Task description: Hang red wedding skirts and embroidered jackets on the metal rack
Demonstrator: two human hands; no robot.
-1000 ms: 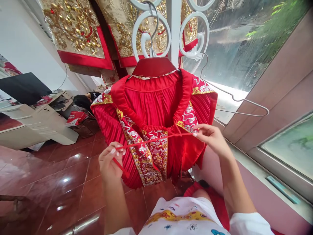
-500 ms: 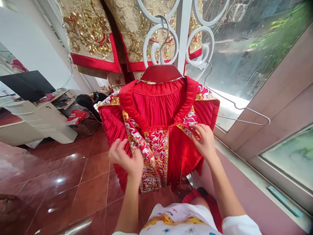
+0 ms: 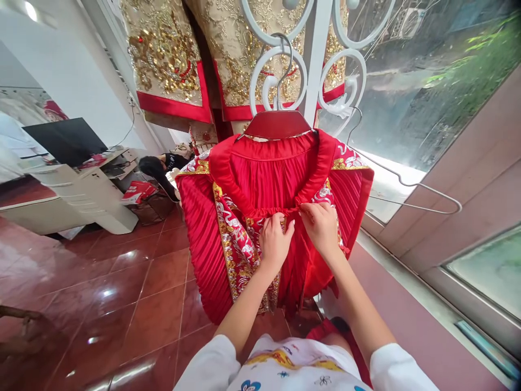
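Observation:
A red pleated skirt (image 3: 207, 244) with silver-and-gold embroidered panels hangs from a hanger with a dark red top (image 3: 279, 125). Its gathered waistband (image 3: 264, 149) droops in a loop at the front. My left hand (image 3: 275, 241) is closed at the front dip of that band, fingertips pinching its edge. Just to the right, my right hand (image 3: 321, 225) pinches the same band, thumb against fingers. Only a small gap separates the two hands. The cloth under the fingertips is partly hidden.
Behind hang gold-sequined garments (image 3: 171, 60) with red hems, beside a white scrollwork frame (image 3: 319, 49). A bare wire hanger (image 3: 407, 184) sticks out to the right near the window. At left are a desk (image 3: 93, 201), a black monitor (image 3: 67, 141) and a bent-over person (image 3: 154, 168).
My left hand has moved right and up from the embroidered panel to the waistband's front. My right hand has left the right-hand panel and come inward to the band. The view shifted slightly left.

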